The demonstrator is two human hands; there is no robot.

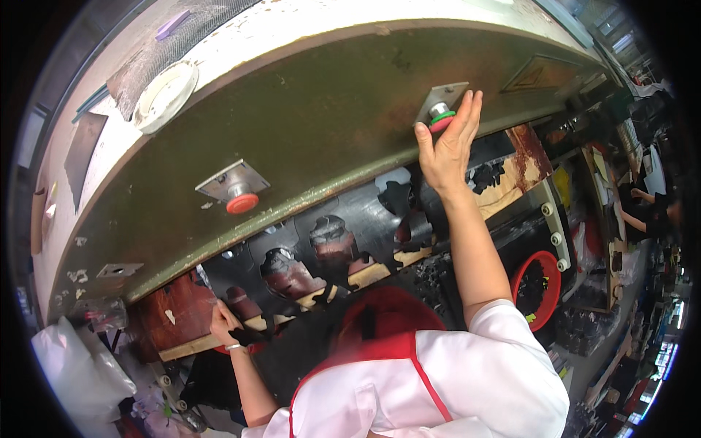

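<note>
— What's the big thing over you?

— The press head (314,124), a wide curved slab of worn green metal, arcing across in front of me. Below it lies the dark sheet (365,219) with shapes cut out of it, on the press bed.

— And your hands?

— My right hand (447,142) is raised to the head, fingers straight and close together, palm flat against the red button (441,120) on its little grey plate. The button sits right under my fingertips, touching them; nothing is clasped.

— The left?

— My left hand (223,321) is low, at the near edge of the wooden board (182,314), well apart from the head. I can't tell whether it is closed on something or just resting there.

— There's a second button?

— Yes, another red button (242,202) on its own plate, further left along the same face. It lies up and slightly right of my left hand, which is much the nearer one to it. The two buttons sit along the slab's long curve, well apart.

— Anything smaller?

— A red basket (520,274) by my right elbow.
</note>
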